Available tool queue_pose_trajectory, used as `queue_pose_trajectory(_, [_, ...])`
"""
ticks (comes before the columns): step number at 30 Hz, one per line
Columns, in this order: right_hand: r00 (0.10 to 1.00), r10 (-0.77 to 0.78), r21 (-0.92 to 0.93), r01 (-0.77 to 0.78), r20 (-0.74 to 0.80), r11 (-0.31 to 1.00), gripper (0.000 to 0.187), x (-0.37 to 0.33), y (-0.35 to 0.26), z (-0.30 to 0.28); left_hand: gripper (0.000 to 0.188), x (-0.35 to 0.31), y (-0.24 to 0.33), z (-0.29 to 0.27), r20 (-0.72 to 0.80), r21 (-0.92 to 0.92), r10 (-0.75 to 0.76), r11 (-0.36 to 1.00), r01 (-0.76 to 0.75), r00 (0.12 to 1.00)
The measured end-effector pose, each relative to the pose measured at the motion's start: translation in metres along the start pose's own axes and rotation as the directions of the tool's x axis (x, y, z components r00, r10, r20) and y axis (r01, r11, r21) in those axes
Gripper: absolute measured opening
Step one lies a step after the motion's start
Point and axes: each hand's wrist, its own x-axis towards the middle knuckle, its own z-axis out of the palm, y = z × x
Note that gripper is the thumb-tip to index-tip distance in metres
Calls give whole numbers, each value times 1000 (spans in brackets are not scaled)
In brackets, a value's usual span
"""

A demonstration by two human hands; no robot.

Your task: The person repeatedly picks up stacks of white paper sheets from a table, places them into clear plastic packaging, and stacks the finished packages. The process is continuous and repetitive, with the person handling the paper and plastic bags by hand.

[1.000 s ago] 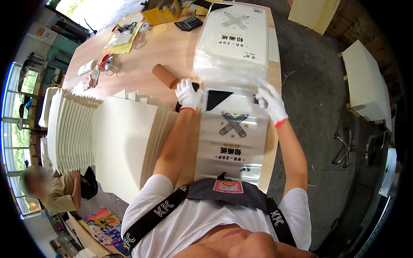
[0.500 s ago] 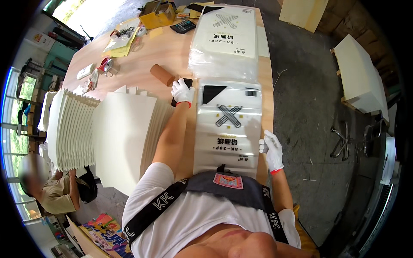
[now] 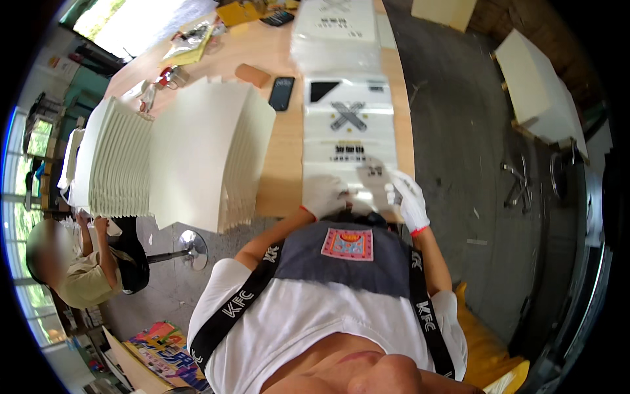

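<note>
The clear printed bag (image 3: 349, 134) is lying lengthwise on the counter (image 3: 281, 177) directly in front of the person, its near end being hidden by the left hand (image 3: 326, 197) and the grey apron (image 3: 302, 259). Motion blur is smearing the print, and glare is washing out the near part; whether one bag or several are lying there, cannot tell. The left hand, in a white glove, is resting over the near left corner of the bag; its fingers are blurring into the pale plastic, so whether they are clamping the edge or lying loose, cannot tell. The right hand (image 3: 408, 200), also gloved, is sitting at the near right edge of the bag, fingers bending inward over it; a pinch on the plastic, cannot tell either. The two hands are standing apart, with the near end of the bag between them. Beyond the bag's far end, a stack of filled bags (image 3: 336, 49) is being cut off by the upper edge of the view. A dark phone (image 3: 281, 94) is lying left of the bag, between it and a tall paper stack (image 3: 197, 144).
</note>
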Motion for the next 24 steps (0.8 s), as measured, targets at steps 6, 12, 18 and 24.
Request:
queue_pose_trajectory(6, [999,33,14,-32,-27,999,27,-55,26,6,33,-3,-24,55,-16,-32,-125,992,125,992])
queue_pose_trajectory(12, [998,35,94,-30,-48,995,26,-90,60,-9,24,19,-37,57,101,-74,-166,982,174,981])
queue_pose_trajectory(18, [974,206,-29,-205,94,978,39,-78,64,17,34,22,-25,12,218,-203,-344,899,387,913])
queue_pose_trajectory(24, [981,-174,-293,142,-85,945,41,43,88,61,27,42,-21,-6,-59,-332,-115,939,89,992])
